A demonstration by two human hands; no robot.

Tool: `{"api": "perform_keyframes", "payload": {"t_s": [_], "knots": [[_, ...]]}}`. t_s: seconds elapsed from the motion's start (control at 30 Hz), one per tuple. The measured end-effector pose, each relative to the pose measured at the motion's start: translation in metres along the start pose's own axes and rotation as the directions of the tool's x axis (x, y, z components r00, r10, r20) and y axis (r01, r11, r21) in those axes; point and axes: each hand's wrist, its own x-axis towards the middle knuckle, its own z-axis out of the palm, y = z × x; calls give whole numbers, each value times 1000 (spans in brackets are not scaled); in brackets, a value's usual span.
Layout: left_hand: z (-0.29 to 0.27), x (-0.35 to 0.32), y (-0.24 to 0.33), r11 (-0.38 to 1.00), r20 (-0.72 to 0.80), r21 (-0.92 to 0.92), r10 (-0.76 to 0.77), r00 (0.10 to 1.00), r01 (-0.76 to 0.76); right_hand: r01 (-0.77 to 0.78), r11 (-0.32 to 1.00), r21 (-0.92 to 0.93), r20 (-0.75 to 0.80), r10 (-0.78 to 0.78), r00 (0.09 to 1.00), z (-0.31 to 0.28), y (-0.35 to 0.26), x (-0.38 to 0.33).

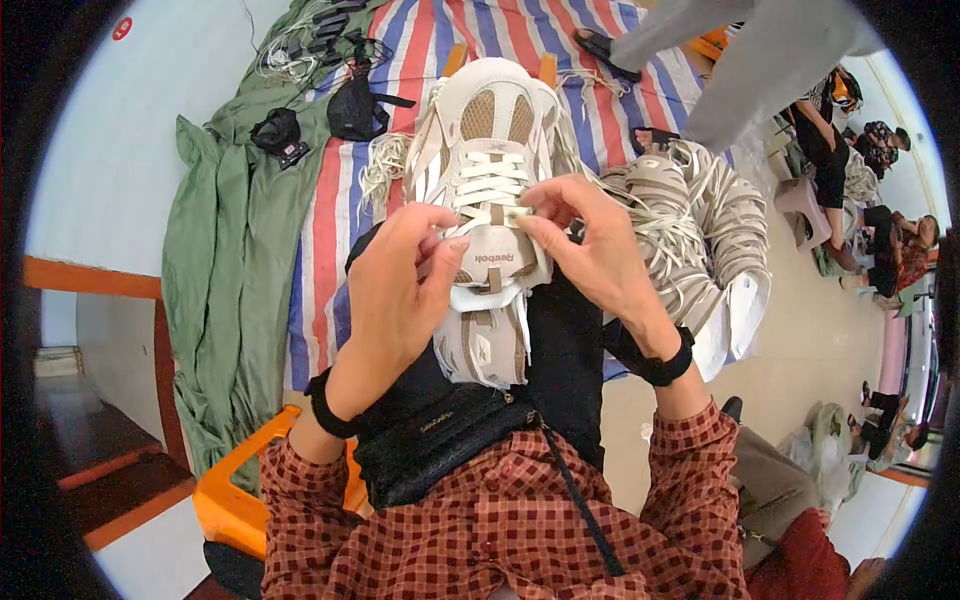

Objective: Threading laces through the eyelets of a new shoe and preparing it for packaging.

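A beige and white sneaker upper [490,165] with tan mesh at the toe lies on my lap, toe pointing away from me. Pale shoelaces [490,180] criss-cross its front. My right hand [590,235] pinches a lace between thumb and index finger, just above the tongue [492,250]. On the other side of the lacing, my left hand [400,270] is curled, its thumb and index close together; what they grip is hard to make out. Another upper [483,345] shows below the tongue, and loose laces hang along both sides.
Bundled laced uppers [690,220] stand on the right. A striped sheet [325,215] covers the floor ahead, with a black bag [355,108] and green cloth [225,260] on the left. Someone's grey-trousered legs [770,65] are at upper right. An orange stool [235,490] is beside me.
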Motion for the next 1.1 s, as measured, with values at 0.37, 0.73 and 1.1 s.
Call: {"api": "perform_keyframes", "payload": {"t_s": [0.37,0.73,1.1], "knots": [[4,41,-18,910,104,205,346,932,-361,-34,987,158,353,-24,935,-27,12,22],[-14,60,5,855,538,388,94,838,-345,482,803,-351,272,-405,873,-4,-10,16],[-51,29,-12,344,648,521,435,625,-781,112,944,-310,-232,-189,954,26,-3,-26]]}}
